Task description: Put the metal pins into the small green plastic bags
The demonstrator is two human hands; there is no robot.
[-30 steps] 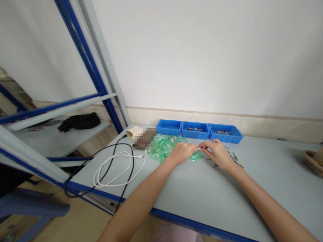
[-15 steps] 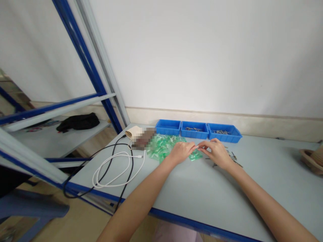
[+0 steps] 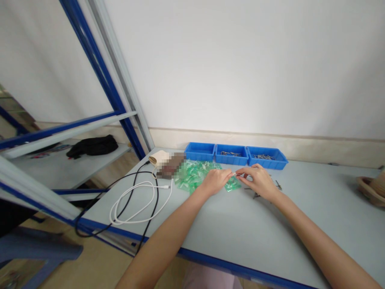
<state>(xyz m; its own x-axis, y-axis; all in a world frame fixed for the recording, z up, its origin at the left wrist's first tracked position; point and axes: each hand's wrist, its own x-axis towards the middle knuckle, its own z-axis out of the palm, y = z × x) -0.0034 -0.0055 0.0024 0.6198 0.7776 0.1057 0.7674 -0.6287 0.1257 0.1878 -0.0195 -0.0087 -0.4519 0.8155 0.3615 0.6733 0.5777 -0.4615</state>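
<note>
My left hand [image 3: 215, 180] and my right hand [image 3: 258, 181] meet fingertip to fingertip over the grey table [image 3: 240, 228]. Both hands pinch one small pale part [image 3: 235, 174] between them; I cannot make out what it is. Just under and left of the hands lies a heap of small green plastic pieces [image 3: 195, 174]. A few loose metal pins [image 3: 278, 186] lie on the table right of my right hand.
Three blue bins [image 3: 234, 155] stand in a row by the wall, two holding metal pins. A black cable and a white cable [image 3: 135, 200] coil at the table's left. A beige roll [image 3: 159, 158] lies near them. A blue-framed shelf [image 3: 90, 132] stands left; a brown dish [image 3: 371, 188] sits far right.
Both hands stay pinched together on the small part and have shifted only slightly upward in view. Nothing else has moved.
</note>
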